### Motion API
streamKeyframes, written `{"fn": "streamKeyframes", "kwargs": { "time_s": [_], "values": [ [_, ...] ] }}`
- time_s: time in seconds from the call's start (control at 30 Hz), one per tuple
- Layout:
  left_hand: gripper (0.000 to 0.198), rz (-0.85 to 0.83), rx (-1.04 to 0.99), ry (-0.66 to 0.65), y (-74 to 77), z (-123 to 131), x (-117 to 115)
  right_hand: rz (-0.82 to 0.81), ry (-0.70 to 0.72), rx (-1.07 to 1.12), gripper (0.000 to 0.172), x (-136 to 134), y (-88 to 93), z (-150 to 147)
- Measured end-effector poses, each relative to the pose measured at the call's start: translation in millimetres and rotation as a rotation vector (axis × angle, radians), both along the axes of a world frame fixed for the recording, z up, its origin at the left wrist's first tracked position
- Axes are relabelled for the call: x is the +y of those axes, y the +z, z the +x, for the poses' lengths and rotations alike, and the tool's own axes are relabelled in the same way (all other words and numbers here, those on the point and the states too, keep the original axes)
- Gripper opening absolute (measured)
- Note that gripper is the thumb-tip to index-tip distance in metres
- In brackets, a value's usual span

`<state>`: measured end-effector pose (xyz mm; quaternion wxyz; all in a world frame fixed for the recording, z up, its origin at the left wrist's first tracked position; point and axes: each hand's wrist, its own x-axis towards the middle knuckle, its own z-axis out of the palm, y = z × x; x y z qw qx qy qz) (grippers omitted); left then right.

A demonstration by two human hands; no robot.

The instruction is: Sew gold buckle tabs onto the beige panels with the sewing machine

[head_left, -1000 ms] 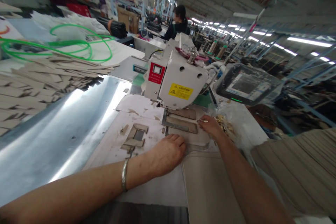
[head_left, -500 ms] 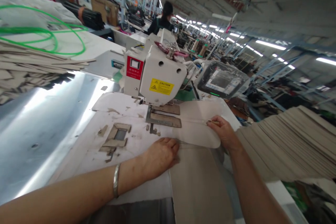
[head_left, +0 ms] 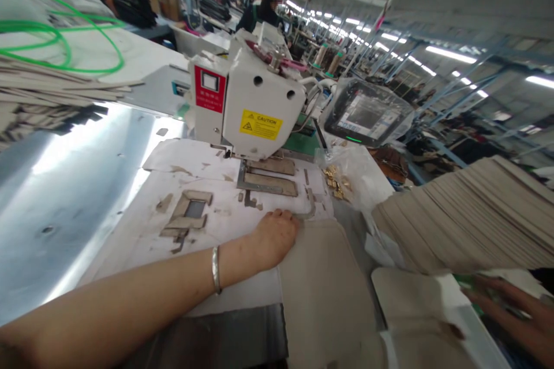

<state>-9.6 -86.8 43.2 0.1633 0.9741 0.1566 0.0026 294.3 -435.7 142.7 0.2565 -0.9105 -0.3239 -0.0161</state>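
At a sewing machine (head_left: 255,104) on a factory bench (head_left: 64,202), a left hand (head_left: 274,236) rests with relaxed, ungripping fingers at the edge of a beige panel (head_left: 322,294). Lower right, a right hand (head_left: 506,311) spreads its empty fingers beyond a pale cut piece (head_left: 415,300).

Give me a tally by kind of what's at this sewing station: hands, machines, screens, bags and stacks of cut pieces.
Hands, the left hand and the right hand: 2
Sewing machine: 1
Control screen: 1
Plastic bag of brass parts: 1
Stacks of beige cut pieces, the left stack and the right stack: 2
Total: 7
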Motion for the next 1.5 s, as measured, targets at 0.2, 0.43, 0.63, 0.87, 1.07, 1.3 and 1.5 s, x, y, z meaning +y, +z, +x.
{"fn": "streamKeyframes", "kwargs": {
  "time_s": [0.2,0.43,0.63,0.87,1.07,1.3,1.5],
  "values": [
    [0.029,-0.028,0.096,0.007,10.2,1.4,3.5,-0.007,0.201,0.294,0.054,113.6,-48.2,-80.0],
    [0.02,-0.012,-0.084,-0.164,2.4,-20.6,11.8,0.026,0.396,0.071,0.076,178.9,-104.4,-109.2],
    [0.018,0.096,-0.144,0.143,-11.6,-36.8,25.7,-0.105,0.4,0.635,0.048,196.6,-95.6,-115.6],
    [0.042,0.227,-0.29,0.009,-18.3,-44.5,-4.1,-0.168,0.191,0.657,0.032,258.4,-99.0,-70.9],
    [0.065,0.172,-0.084,0.123,-24.3,-52.0,-8.7,-0.064,0.223,0.565,0.031,337.2,-108.4,-62.8],
    [0.081,0.211,0.027,0.244,-21.7,-54.9,-0.3,-0.125,0.251,0.353,0.03,380.7,-121.2,-78.9],
    [0.081,0.233,0.035,0.265,-25.5,-54.3,1.2,-0.153,0.339,0.11,0.031,387.3,-132.8,-70.9]
  ]
}}
